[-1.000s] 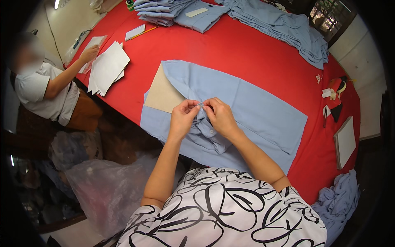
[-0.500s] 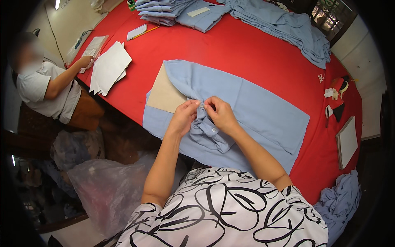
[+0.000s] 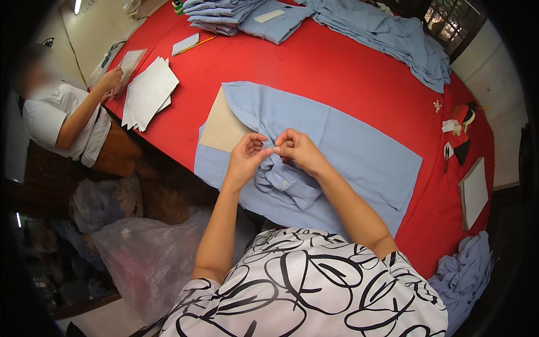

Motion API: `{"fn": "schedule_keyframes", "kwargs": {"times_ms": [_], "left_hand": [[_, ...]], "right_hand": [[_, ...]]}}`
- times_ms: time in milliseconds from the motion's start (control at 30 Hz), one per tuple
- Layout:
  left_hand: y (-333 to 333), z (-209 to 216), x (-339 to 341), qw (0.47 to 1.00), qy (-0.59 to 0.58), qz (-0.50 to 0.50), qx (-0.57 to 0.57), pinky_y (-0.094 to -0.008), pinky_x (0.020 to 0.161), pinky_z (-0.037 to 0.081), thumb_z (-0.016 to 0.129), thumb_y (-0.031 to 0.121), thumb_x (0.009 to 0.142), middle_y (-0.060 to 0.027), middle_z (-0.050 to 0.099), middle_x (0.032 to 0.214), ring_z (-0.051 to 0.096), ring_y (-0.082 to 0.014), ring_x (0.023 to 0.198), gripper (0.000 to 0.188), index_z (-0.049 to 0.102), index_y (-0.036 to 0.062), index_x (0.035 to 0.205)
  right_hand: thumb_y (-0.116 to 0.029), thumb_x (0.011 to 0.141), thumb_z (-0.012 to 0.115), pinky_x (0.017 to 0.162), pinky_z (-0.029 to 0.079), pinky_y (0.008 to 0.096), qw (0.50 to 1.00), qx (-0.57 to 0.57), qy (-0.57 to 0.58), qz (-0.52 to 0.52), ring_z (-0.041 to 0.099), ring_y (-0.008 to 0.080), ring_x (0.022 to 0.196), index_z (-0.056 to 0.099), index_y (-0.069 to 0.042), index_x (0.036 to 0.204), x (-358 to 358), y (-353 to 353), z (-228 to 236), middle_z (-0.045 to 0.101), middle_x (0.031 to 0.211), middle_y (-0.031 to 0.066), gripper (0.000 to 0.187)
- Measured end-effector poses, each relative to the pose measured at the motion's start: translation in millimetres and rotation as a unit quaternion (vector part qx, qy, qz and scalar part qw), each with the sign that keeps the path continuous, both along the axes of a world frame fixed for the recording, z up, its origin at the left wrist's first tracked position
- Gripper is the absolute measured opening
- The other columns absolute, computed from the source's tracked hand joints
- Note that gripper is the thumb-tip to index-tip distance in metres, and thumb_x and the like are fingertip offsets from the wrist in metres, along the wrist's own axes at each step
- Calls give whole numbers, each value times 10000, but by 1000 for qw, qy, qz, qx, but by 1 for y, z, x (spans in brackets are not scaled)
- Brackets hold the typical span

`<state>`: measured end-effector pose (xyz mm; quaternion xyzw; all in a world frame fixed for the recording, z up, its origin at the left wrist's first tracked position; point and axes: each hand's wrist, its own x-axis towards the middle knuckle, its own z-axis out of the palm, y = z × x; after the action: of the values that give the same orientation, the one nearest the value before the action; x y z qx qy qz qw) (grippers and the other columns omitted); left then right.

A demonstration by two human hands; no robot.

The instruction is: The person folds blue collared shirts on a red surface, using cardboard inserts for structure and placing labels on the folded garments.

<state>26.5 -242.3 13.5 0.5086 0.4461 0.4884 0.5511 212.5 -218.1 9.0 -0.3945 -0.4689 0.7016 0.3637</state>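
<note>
A light blue shirt (image 3: 348, 146) lies spread flat on the red table (image 3: 337, 73), its collar end toward me. A tan cardboard sheet (image 3: 222, 126) sticks out from under its left side. My left hand (image 3: 247, 154) and my right hand (image 3: 297, 149) meet above the collar (image 3: 283, 182), fingertips pinched together on the shirt fabric near the top button.
A stack of folded blue shirts (image 3: 224, 11) and a heap of blue shirts (image 3: 393, 39) lie at the far edge. White sheets (image 3: 149, 92) sit at left by a seated person (image 3: 67, 118). Small tools (image 3: 457, 132) and a pad (image 3: 474, 191) lie at right; a clear plastic bag (image 3: 151, 258) stands below.
Both my hands stay pinched at the collar and have shifted slightly. The person at left moved a hand along the white sheets.
</note>
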Motion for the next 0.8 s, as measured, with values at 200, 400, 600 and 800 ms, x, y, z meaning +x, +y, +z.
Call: {"fn": "schedule_keyframes", "kwargs": {"times_ms": [200,400,600,800], "left_hand": [[-2,-3,9,998,-17,59,12,-208,747,483,719,4,852,-32,591,927,570,-84,820,317,545,-7,1117],[-4,-1,14,991,91,79,57,-227,749,491,726,4,837,-44,603,906,579,-99,823,348,539,1,1130],[-3,9,27,956,240,83,145,-254,764,505,725,36,845,-69,647,921,611,-118,846,277,592,-12,1083],[-8,-9,15,972,222,71,34,-254,727,498,724,49,846,-83,671,920,612,-103,831,209,647,-7,1032]], "right_hand": [[-87,868,700,637,462,239,994,70,-78,-26,558,94,673,602,-35,907,0,-1,5,598,742,2,117],[-151,827,690,665,478,328,931,286,-195,-118,590,197,721,664,-4,864,-5,-5,21,622,869,103,153],[-176,902,661,616,471,263,965,171,-148,-130,573,100,695,653,-11,905,-10,2,-9,622,796,33,165],[-129,934,626,569,489,241,989,54,-12,-136,591,88,640,617,1,917,-18,-4,-20,630,726,41,132]]}}
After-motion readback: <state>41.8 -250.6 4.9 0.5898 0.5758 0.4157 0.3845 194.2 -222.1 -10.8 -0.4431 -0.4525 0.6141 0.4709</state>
